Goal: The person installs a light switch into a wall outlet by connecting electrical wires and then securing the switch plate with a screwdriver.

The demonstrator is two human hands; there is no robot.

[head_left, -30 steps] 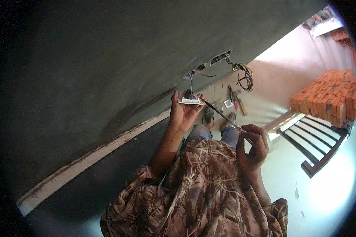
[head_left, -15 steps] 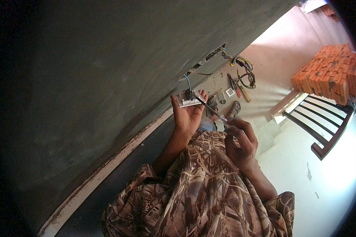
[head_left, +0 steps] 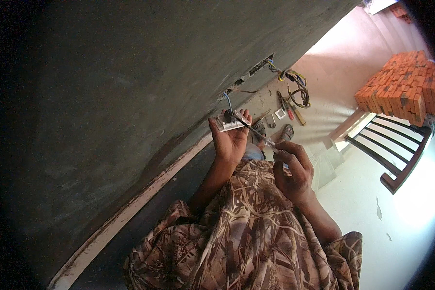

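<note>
A white electrical wall plate with a dark part on its back rests in my upturned left hand, gripped between thumb and fingers. A blue wire runs from the plate to a slot in the grey wall. My right hand is closed round the clear handle of a screwdriver. Its dark shaft slants up to the left, the tip against the dark part of the plate. I cannot make out the screw at the tip.
More cut slots lie farther along the wall, with a bundle of coloured wires hanging out. Pliers with red handles, a wooden-handled tool and a white square frame lie on the floor. Stacked bricks and a dark wooden rail stand right.
My right hand and the screwdriver have shifted slightly left. The tip stays at the plate, and my left hand keeps its hold.
</note>
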